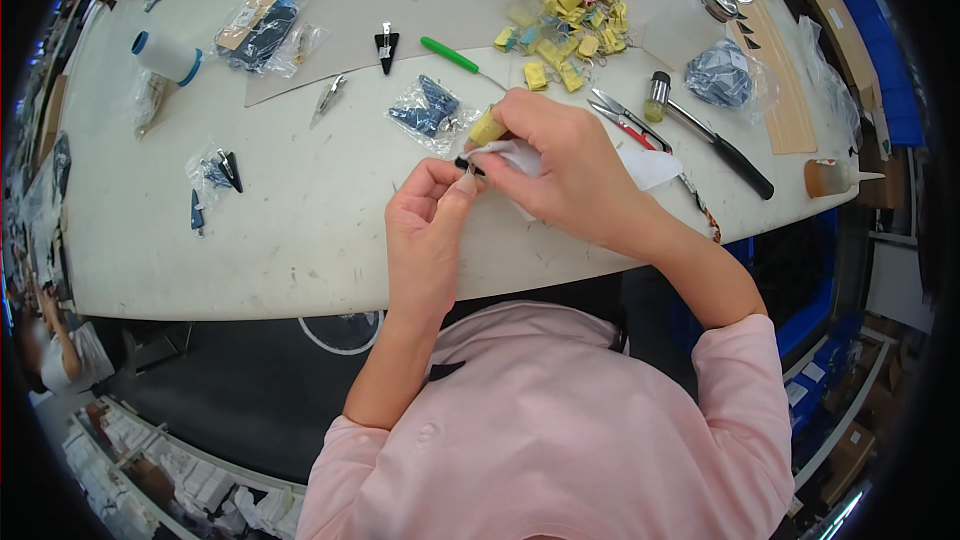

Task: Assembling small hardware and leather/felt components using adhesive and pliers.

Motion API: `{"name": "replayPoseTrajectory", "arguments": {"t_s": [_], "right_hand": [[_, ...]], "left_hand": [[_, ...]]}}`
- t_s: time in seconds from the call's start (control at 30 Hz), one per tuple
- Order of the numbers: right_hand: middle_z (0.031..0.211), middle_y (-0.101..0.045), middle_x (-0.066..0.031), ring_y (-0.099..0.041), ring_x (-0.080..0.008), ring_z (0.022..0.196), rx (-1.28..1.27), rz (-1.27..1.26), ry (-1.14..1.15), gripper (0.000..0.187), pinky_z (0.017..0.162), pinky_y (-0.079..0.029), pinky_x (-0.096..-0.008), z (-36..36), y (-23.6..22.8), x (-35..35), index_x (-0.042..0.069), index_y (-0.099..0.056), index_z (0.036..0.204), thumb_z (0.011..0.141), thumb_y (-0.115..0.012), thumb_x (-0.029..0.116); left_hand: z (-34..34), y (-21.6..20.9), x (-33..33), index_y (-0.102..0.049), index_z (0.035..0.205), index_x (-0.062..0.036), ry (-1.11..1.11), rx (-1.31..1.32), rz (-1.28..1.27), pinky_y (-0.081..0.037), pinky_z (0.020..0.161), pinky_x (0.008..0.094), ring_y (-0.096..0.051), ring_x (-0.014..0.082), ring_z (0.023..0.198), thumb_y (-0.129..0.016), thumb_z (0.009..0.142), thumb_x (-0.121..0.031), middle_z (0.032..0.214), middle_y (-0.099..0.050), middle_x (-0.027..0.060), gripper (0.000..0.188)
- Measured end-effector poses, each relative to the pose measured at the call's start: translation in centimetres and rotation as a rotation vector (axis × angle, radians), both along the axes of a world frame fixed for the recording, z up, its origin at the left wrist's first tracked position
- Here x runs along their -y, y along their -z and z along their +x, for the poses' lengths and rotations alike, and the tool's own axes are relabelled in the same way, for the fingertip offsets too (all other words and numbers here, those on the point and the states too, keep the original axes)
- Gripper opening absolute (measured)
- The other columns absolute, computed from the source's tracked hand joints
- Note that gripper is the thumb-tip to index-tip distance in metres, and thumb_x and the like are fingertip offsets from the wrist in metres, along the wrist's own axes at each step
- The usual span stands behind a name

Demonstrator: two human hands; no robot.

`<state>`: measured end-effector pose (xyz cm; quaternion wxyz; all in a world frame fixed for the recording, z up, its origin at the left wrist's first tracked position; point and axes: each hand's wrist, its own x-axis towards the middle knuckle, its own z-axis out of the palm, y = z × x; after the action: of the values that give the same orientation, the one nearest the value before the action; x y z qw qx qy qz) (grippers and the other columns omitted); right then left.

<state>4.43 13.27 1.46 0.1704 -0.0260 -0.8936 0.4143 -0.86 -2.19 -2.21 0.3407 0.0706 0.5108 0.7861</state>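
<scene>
My left hand [430,215] is closed, its thumb and fingers pinching a small black piece [468,166] with a bit of metal at its edge. Against that piece, my right hand [565,160] is closed on a crumpled white cloth [518,154]. A yellow block-like thing [487,128], similar to the clips in the pile, shows at the right fingertips; how it is held is partly hidden. Just beyond the hands lies a clear bag of dark blue pieces [428,108]. A green-handled tool [450,55] has its thin shaft running toward my right hand.
Yellow binder clips [570,20] are heaped at the back. Right of my hands lie red-handled scissors [635,127], a black-handled hammer [720,148] and a bottle of amber liquid [830,178]. Bagged parts [265,25] and a thread spool [168,57] stand left. A person [75,355] is far left.
</scene>
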Motion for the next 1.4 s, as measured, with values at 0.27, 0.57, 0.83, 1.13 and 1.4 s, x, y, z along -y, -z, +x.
{"name": "replayPoseTrajectory", "arguments": {"t_s": [0.27, 0.57, 0.83, 1.13, 1.4], "right_hand": [[0.079, -0.059, -0.0131, -0.058, -0.0320, 0.066, -0.014, -0.058, -0.016, 0.015, 0.059, -0.045, -0.0385, 0.0, 0.2, 0.2, -0.001, -0.058, 0.083, 0.079, -0.067, 0.010], [0.092, -0.068, -0.0045, -0.061, -0.0064, 0.082, -0.055, -0.800, 0.180, 0.011, 0.067, -0.047, -0.0228, 0.3, -1.2, -1.7, 0.001, -0.065, 0.096, 0.089, -0.067, 0.010], [0.084, -0.067, -0.0006, -0.056, -0.0042, 0.076, 0.279, -0.739, 0.144, 0.021, 0.070, -0.043, -0.0194, 1.0, -0.1, -1.7, 0.002, -0.069, 0.093, 0.091, -0.066, 0.022], [0.079, -0.067, -0.0004, -0.057, -0.0031, 0.073, 0.283, -0.739, 0.079, 0.019, 0.066, -0.044, -0.0204, 0.0, 0.0, -1.3, 0.001, -0.070, 0.088, 0.086, -0.070, 0.020], [0.076, -0.066, 0.0002, -0.055, -0.0019, 0.067, 0.251, -0.745, 0.093, 0.019, 0.058, -0.041, -0.0193, 0.0, 0.7, -1.8, 0.000, -0.069, 0.087, 0.085, -0.069, 0.019]], "left_hand": [[-0.2, -0.1, -0.1, -0.059, 0.091, -0.0033, 0.007, 0.002, -0.024, -0.041, 0.080, 0.0212, -0.054, 0.0056, 0.085, -0.058, 0.093, -0.008, 0.090, -0.063, 0.0010, 0.005], [-0.4, 0.0, 0.4, -0.058, 0.091, -0.0041, 0.070, -0.033, 0.025, -0.039, 0.100, 0.0300, -0.056, 0.0153, 0.111, -0.052, 0.094, -0.009, 0.117, -0.065, 0.0191, 0.008], [-0.5, 0.2, 0.4, -0.058, 0.092, -0.0037, 0.083, -0.020, 0.073, -0.040, 0.094, 0.0260, -0.056, 0.0073, 0.097, -0.055, 0.095, -0.010, 0.112, -0.067, 0.0112, 0.007], [-0.4, 0.4, 0.7, -0.057, 0.095, -0.0024, 0.124, -0.017, 0.008, -0.040, 0.098, 0.0280, -0.057, 0.0136, 0.106, -0.055, 0.094, -0.008, 0.109, -0.065, 0.0126, 0.007], [0.3, -0.3, 0.0, -0.057, 0.103, -0.0005, 0.115, -0.119, 0.009, -0.042, 0.096, 0.0281, -0.058, 0.0133, 0.107, -0.055, 0.096, -0.010, 0.109, -0.065, 0.0113, 0.012]]}}
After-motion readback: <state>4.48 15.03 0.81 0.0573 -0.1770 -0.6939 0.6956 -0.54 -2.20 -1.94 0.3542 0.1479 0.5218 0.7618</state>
